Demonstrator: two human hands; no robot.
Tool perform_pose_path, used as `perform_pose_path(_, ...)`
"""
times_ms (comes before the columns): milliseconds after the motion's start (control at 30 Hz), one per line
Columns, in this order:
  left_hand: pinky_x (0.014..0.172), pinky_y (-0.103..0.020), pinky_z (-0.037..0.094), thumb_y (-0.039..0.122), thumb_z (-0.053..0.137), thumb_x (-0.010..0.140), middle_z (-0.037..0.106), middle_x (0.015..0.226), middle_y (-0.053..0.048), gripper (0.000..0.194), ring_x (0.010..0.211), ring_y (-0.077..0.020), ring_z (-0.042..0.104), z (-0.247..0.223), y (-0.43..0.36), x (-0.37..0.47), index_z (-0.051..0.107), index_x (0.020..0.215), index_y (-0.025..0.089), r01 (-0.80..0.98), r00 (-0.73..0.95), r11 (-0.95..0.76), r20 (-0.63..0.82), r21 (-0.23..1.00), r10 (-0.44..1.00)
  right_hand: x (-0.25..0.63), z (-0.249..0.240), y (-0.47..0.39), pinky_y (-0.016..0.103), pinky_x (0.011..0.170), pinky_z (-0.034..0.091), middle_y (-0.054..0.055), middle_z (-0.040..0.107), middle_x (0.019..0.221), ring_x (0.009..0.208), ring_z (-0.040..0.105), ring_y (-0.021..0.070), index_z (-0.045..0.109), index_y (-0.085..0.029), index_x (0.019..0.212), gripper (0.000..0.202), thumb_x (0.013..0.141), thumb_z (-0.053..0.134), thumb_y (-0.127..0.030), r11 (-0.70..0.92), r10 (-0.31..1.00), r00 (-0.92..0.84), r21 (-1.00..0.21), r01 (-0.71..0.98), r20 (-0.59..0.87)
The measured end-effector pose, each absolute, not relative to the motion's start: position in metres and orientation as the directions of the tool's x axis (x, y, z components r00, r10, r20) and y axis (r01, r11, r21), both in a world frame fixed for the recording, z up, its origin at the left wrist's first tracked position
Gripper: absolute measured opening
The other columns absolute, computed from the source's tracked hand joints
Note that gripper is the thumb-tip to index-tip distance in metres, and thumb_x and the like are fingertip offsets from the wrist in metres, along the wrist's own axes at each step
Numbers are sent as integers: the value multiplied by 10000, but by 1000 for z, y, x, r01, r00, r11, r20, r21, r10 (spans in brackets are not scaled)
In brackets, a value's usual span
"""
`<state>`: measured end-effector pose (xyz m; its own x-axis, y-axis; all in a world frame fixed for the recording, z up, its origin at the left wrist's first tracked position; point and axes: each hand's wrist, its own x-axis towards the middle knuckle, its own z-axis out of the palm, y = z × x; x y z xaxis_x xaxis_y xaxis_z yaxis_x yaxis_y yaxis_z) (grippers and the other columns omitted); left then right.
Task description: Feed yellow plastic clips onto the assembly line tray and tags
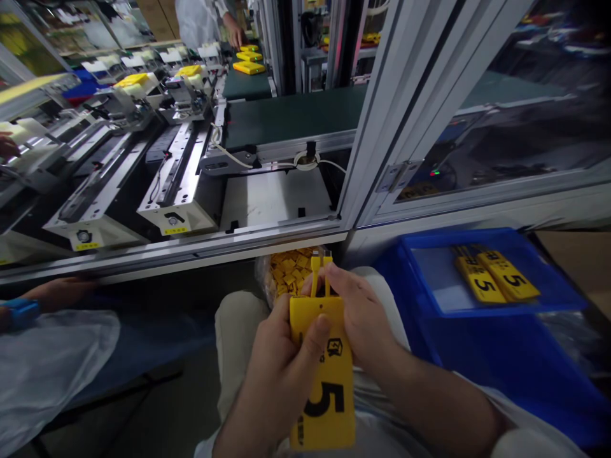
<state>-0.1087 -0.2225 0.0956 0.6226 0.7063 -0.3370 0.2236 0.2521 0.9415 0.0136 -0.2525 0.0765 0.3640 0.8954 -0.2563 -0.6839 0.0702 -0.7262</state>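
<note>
Single head view. The left hand [286, 366] has a closed grip on a flat yellow unit [337, 372], wrapped round its left side with the thumb laid across the front face. The unit is held above the person's lap, cable end pointing away; a large black "5" is printed on the face, turned sideways. Two short cables [314, 280] stand up from the far end, plugs uppermost and side by side. The right hand [365, 312] lies along the unit's upper right edge, its grip narrow about the cables: thumb tip at the right-hand one, fingertips partly hidden behind. Exact finger contact there cannot be told.

Just beyond the hands, a clear bag [263, 273] holds many small yellow pieces [289, 267]. To the right, a blue tray [432, 270] contains two more yellow units [496, 277], side by side, "5" also visible on each; a larger blue bin [506, 369] sits below it.

Ahead, behind a metal frame [405, 95], runs a green conveyor belt [296, 117]. At its far left end, three yellow devices [249, 57] lie in a row, near a co-worker's hand [235, 33]. Rail fixtures [184, 159] stand left of the belt. At far left, another person's arm wears a blue wristband [23, 310].
</note>
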Motion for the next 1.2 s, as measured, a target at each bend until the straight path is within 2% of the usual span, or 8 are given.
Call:
perform_pose_path(367,609,-247,566,471,613,934,709,904,-26,268,791,-187,729,94,-223,-109,533,964,216,232,623,214,-314,949,717,14,77,-253,272,578,533,-6,670,673,578,616,134,713,-230,716,335,888,621,-502,89,905,358,-723,-685,-228)
perform_pose_path(567,561,-234,539,470,623,921,705,907,-38,271,738,-178,700,94,-224,-109,550,969,213,228,632,210,-309,951,711,18,75,-256,273,541,465,13,650,716,575,570,126,714,-226,753,396,929,541,-537,118,954,282,-744,-658,-98)
perform_pose_path(700,552,-227,518,471,600,932,673,848,-23,265,684,-154,658,87,-225,-111,550,945,211,244,632,153,-277,958,724,21,70,-255,266,571,423,9,617,722,625,535,120,691,-216,699,412,901,586,-559,146,949,315,-832,-534,-36)
perform_pose_path(800,553,-230,507,465,585,939,681,854,-36,263,689,-160,653,83,-223,-110,561,961,204,276,634,99,-259,956,729,21,68,-255,255,593,424,-10,599,707,635,525,113,666,-215,685,352,857,663,-522,92,942,322,-851,-517,-94)
perform_pose_path(900,562,-235,511,476,578,940,687,866,-36,278,686,-159,650,88,-220,-107,566,983,202,290,638,92,-265,953,723,21,71,-257,254,592,461,-14,617,717,637,550,124,675,-220,737,224,813,689,-431,10,934,279,-764,-646,-224)
perform_pose_path(1000,564,-233,505,487,580,938,673,847,-24,290,674,-149,630,99,-216,-104,567,967,199,333,634,58,-269,941,725,20,77,-260,255,629,501,-20,636,746,668,576,130,665,-223,739,105,735,723,-310,24,915,302,-711,-703,-267)
perform_pose_path(1200,572,-234,483,471,572,945,654,811,-14,272,667,-143,610,106,-217,-105,555,925,200,370,626,-10,-241,929,742,17,82,-261,210,609,488,-44,618,714,639,555,97,654,-223,719,148,742,775,-304,50,875,373,-708,-704,-309)
